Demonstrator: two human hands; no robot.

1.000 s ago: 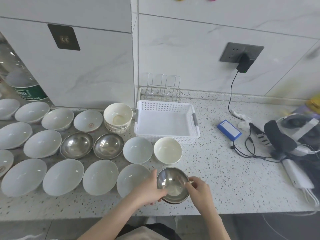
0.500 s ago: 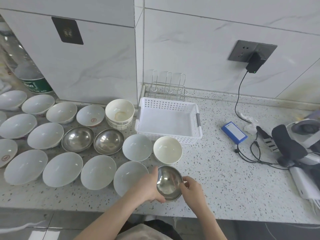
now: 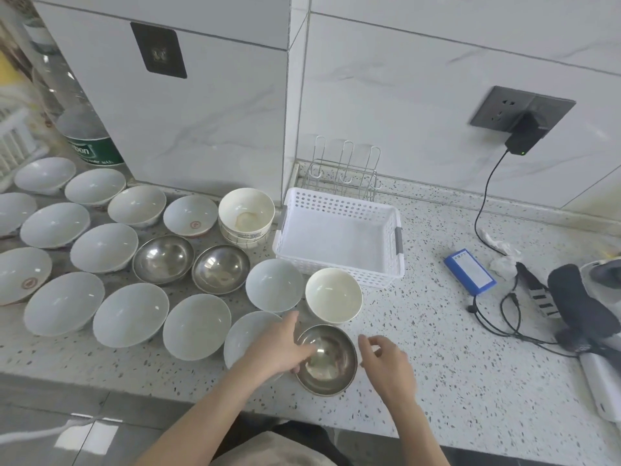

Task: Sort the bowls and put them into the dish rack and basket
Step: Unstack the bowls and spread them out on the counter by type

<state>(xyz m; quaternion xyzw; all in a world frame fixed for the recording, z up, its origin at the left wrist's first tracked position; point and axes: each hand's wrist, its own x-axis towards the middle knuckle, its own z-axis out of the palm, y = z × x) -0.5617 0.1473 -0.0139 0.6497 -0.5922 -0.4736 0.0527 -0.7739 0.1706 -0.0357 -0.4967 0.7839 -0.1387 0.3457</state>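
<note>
A steel bowl (image 3: 327, 363) sits near the counter's front edge. My left hand (image 3: 275, 348) grips its left rim, with fingers reaching inside. My right hand (image 3: 386, 361) hovers just off the right rim, loosely curled and holding nothing. Behind it stand a cream bowl (image 3: 333, 294) and the empty white basket (image 3: 339, 203). The wire dish rack (image 3: 346, 169) stands against the wall, also empty. Two more steel bowls (image 3: 163, 258) (image 3: 220, 269), a stack of cream bowls (image 3: 246, 213) and several white ceramic bowls (image 3: 131, 312) cover the left side.
A plastic bottle (image 3: 89, 139) stands at the back left. On the right lie a blue box (image 3: 469, 271), black cables (image 3: 504, 317) and dark devices (image 3: 578, 304). A charger (image 3: 524, 136) is plugged into the wall socket. Bare counter lies right of the steel bowl.
My right hand has let go of the steel bowl's rim and drawn slightly away. My left hand still grips the bowl, which stays near the front edge.
</note>
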